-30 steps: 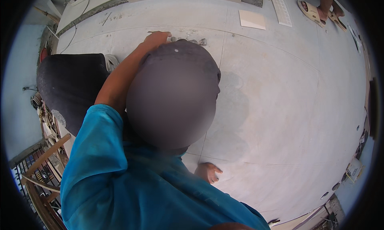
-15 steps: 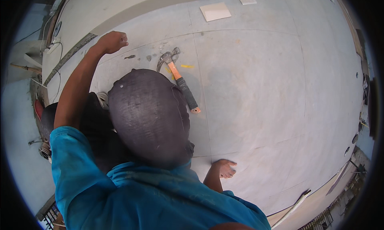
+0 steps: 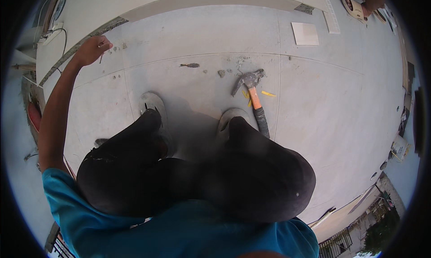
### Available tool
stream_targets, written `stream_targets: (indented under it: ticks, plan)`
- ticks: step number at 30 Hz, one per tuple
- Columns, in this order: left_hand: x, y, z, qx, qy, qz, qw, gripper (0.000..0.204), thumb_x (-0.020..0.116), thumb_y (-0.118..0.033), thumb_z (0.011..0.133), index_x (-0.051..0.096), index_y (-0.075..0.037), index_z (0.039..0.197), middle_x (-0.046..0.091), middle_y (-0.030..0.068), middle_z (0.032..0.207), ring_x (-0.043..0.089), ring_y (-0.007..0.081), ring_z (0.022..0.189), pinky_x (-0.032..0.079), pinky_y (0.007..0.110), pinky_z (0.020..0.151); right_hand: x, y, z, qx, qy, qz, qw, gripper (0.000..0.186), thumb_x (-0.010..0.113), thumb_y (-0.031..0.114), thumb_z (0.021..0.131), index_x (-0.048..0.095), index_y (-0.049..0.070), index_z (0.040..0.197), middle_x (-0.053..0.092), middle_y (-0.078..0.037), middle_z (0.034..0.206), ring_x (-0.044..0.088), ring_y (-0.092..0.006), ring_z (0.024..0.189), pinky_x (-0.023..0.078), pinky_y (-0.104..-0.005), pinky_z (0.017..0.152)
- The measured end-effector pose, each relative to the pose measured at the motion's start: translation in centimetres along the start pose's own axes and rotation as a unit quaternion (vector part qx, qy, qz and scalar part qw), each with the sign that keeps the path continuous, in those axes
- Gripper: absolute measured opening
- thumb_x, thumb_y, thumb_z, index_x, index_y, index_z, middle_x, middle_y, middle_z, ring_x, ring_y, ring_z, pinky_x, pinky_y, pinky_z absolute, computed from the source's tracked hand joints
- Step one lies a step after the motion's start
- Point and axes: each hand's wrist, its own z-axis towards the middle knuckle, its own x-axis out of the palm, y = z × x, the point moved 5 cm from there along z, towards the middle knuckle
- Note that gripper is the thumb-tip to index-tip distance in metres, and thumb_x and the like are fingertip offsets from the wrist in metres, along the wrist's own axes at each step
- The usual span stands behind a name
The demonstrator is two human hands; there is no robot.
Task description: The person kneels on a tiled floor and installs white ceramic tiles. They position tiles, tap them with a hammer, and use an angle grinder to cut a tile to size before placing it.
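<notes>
My left hand (image 3: 93, 50) is raised at the upper left, near the low ledge, with its fingers closed in a pinch. A thin dark sliver shows below the fingertips, too small to name. My right hand is out of sight. A claw hammer (image 3: 256, 98) lies on the grey tiled floor (image 3: 323, 105), just beyond my right knee. Its head points away from me, and its orange handle ends in a black grip partly covered by my knee. Several yellow strips (image 3: 268, 94) lie beside the hammer.
Crumbs of mortar (image 3: 221, 73) and a dark flat scrap (image 3: 190, 65) lie beyond my shoes. A pale square tile (image 3: 305, 33) rests farther off. At the far right is another person's sandalled foot (image 3: 357, 9). A raised ledge (image 3: 202, 0) runs along the far side.
My view has shifted, and both knees and shoes now show. My left hand sits farther left. My right hand, earlier near the floor, has left the view. Another person's foot has appeared.
</notes>
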Motion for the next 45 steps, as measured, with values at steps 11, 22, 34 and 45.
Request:
stream_targets:
  ticks: [11, 22, 34, 45]
  plan:
    - [8.2, 2.2, 10.7, -0.044, -0.332, -0.449, 0.829, 0.066, 0.066, -0.045, 0.089, 0.050, 0.003, 0.131, 0.061, 0.0173, 0.126, 0.058, 0.0227, 0.118, 0.043, 0.033, 0.100, -18.8, 55.3, -8.1, -0.436, 0.391, 0.514, 0.627, 0.042, 0.054, 0.019, 0.097, 0.046, 0.001, 0.134, 0.052, -0.015, 0.130, 0.053, -0.0251, 0.120, 0.046, -0.0387, 0.102]
    - [8.3, 3.1, 11.7, 0.001, -0.381, -0.539, 0.751, 0.048, 0.066, -0.038, 0.092, 0.059, 0.005, 0.112, 0.065, 0.0119, 0.106, 0.063, 0.0184, 0.102, 0.047, 0.030, 0.092, -13.2, 61.4, -6.4, -0.438, 0.391, 0.548, 0.595, 0.030, 0.051, 0.023, 0.102, 0.044, 0.002, 0.122, 0.055, -0.014, 0.126, 0.055, -0.0266, 0.120, 0.044, -0.0399, 0.105]
    - [8.7, 3.3, 11.2, -0.020, -0.370, -0.575, 0.729, 0.037, 0.063, -0.034, 0.094, 0.063, 0.002, 0.103, 0.059, 0.0050, 0.094, 0.057, 0.0096, 0.087, 0.056, 0.030, 0.084, -13.5, 60.1, -6.3, -0.425, 0.384, 0.561, 0.598, 0.028, 0.060, 0.020, 0.097, 0.055, 0.001, 0.116, 0.053, -0.008, 0.118, 0.054, -0.0186, 0.113, 0.049, -0.0389, 0.098]
    - [11.8, 4.5, 5.6, -0.173, -0.194, -0.481, 0.837, 0.045, 0.072, -0.035, 0.087, 0.069, 0.005, 0.109, 0.065, 0.0058, 0.087, 0.058, 0.0111, 0.078, 0.055, 0.028, 0.069, -18.6, 52.3, -9.6, -0.477, 0.231, 0.300, 0.793, 0.038, 0.065, 0.037, 0.090, 0.070, 0.003, 0.107, 0.072, -0.014, 0.095, 0.067, -0.0223, 0.089, 0.049, -0.0333, 0.081]
